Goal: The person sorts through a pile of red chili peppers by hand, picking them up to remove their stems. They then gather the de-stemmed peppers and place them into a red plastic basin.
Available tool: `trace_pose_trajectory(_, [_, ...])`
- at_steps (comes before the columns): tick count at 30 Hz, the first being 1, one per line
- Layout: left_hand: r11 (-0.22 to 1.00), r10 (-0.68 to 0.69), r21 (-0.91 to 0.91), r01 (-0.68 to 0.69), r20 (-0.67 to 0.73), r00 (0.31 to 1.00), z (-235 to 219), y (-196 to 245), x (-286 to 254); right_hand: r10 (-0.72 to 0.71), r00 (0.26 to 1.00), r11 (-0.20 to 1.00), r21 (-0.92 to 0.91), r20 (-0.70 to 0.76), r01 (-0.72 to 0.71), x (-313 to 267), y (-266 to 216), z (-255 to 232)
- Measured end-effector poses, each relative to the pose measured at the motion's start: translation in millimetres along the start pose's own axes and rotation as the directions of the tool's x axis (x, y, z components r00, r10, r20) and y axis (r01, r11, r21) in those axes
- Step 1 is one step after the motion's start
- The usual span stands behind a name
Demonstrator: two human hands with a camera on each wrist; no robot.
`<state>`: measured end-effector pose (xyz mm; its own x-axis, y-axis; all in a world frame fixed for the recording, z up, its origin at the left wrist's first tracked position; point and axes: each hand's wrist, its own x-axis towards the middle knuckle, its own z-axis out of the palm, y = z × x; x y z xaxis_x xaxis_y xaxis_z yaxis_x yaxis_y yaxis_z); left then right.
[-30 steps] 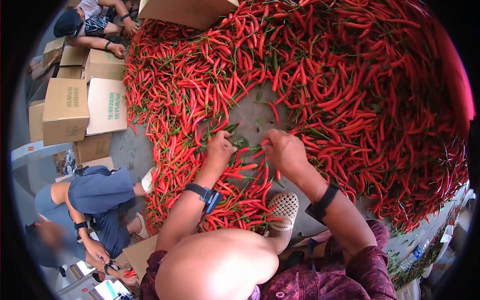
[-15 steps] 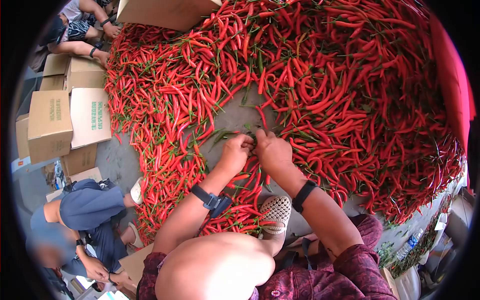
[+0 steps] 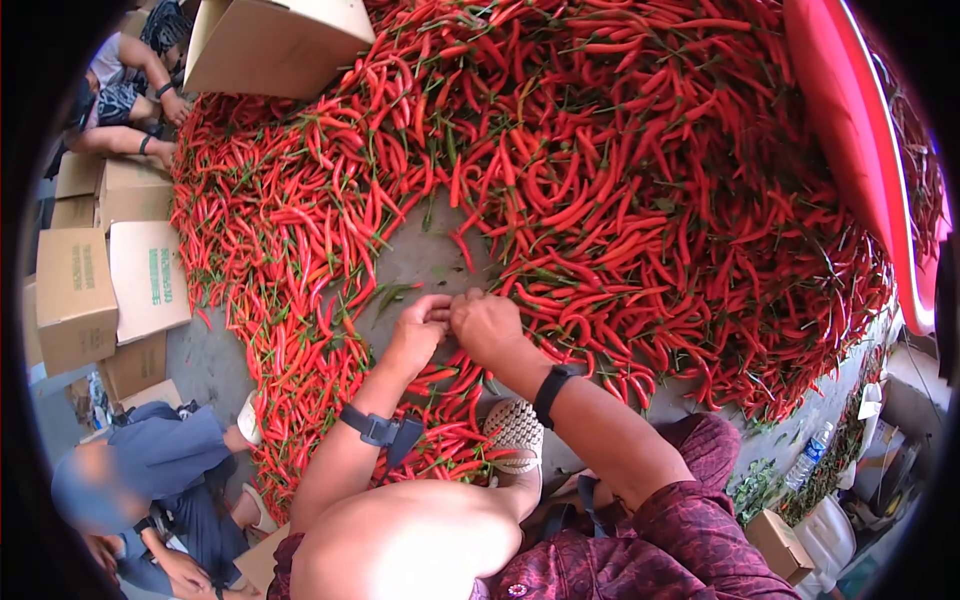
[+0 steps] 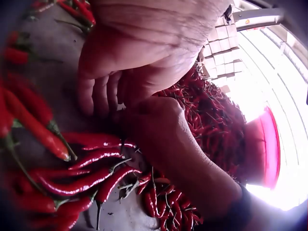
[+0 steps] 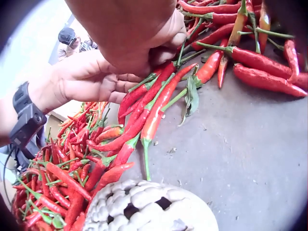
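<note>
My left hand (image 3: 412, 338) and right hand (image 3: 488, 328) meet low over red chili peppers (image 3: 460, 398) near my feet. In the right wrist view the left palm (image 5: 84, 79) faces the camera, its fingers extended and only slightly bent, the tips right at red chilies (image 5: 144, 113) with green stems. The right hand's fingers (image 5: 166, 50) are curled close above those tips; I cannot tell whether they pinch a chili. A limp green leaf (image 5: 192, 98) hangs beside the chilies. In the left wrist view the right hand covers the left fingertips.
A large chili heap (image 3: 620, 190) spreads ahead and right, around a bare floor patch (image 3: 415, 255). Cardboard boxes (image 3: 75, 300) stand left, another box (image 3: 280, 45) at the top. Other people sit along the left. A woven shoe (image 3: 515, 432), water bottle (image 3: 808, 458) and red sheet (image 3: 850, 130) are nearby.
A second ago my hands were apart; the right has come in against the left, and they stay together. The whole scene has shifted left and down in the head view.
</note>
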<state>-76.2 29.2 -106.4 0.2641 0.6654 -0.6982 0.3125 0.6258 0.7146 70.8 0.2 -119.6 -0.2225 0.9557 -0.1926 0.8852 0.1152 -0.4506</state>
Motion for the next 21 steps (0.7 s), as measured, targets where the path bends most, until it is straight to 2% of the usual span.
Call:
trace_pose_trajectory(1, [1.0,0.014,-0.012,-0.014,0.019,1.0,-3,-1,2,-0.022,1.0,0.998,-0.06,-0.006,0.021,-1,-1,-2])
trace_pose_trajectory(4, [0.999,0.008,0.043,-0.01,0.053,0.999,0,14,-2,-0.083,0.997,0.996,-0.04,0.0,0.083,0,1,-12])
trace_pose_trajectory(5, [0.998,0.002,0.059,-0.008,0.094,0.996,-2,20,-6,-0.061,0.998,0.991,0.121,-0.028,0.064,-5,9,-16])
trace_pose_trajectory(8, [0.985,0.127,0.118,-0.127,0.006,0.992,-4,40,-5,0.035,0.976,0.902,0.428,-0.214,0.062,-37,32,-48])
trace_pose_trajectory(10, [0.961,0.237,0.17,-0.218,-0.101,0.966,4,73,-4,0.175,0.942,0.75,0.658,-0.286,0.061,-90,56,-119])
trace_pose_trajectory(11, [0.948,0.289,0.174,-0.267,-0.117,0.95,12,89,0,0.265,0.927,0.762,0.646,-0.265,-0.033,-124,73,-152])
trace_pose_trajectory(12, [0.93,0.344,0.183,-0.319,-0.132,0.93,19,101,8,0.386,0.892,0.778,0.603,-0.236,-0.178,-162,86,-187])
trace_pose_trajectory(13, [0.84,0.512,0.257,-0.478,-0.082,0.855,25,105,24,0.472,0.83,0.79,0.56,-0.299,-0.248,-209,112,-197])
trace_pose_trajectory(14, [0.793,0.55,0.348,-0.5,-0.055,0.834,35,117,32,0.654,0.723,0.686,0.578,-0.223,-0.442,-276,151,-197])
trace_pose_trajectory(15, [0.732,0.589,0.438,-0.522,-0.021,0.808,48,137,37,0.831,0.538,0.482,0.665,-0.14,-0.571,-314,153,-224])
trace_pose_trajectory(16, [0.661,0.625,0.523,-0.538,0.013,0.78,57,152,48,0.842,0.507,0.53,0.454,-0.184,-0.716,-367,169,-234])
trace_pose_trajectory(17, [0.497,0.735,0.624,-0.603,0.067,0.675,64,160,68,0.84,0.511,0.528,0.06,-0.183,-0.847,-444,193,-224])
trace_pose_trajectory(18, [0.314,0.818,0.699,-0.642,0.143,0.556,71,167,88,0.845,0.508,0.431,-0.346,-0.169,-0.833,-506,200,-210])
trace_pose_trajectory(19, [0.234,0.795,0.723,-0.651,0.243,0.556,79,176,105,0.921,0.389,0.337,-0.462,-0.019,-0.82,-531,186,-213])
trace_pose_trajectory(20, [0.151,0.763,0.732,-0.665,0.342,0.549,87,184,121,0.967,0.23,0.252,-0.579,0.112,-0.776,-548,172,-218])
trace_pose_trajectory(21, [0.068,0.722,0.724,-0.687,0.44,0.535,99,190,131,0.974,0.208,0.225,-0.403,0.086,-0.887,-559,162,-215])
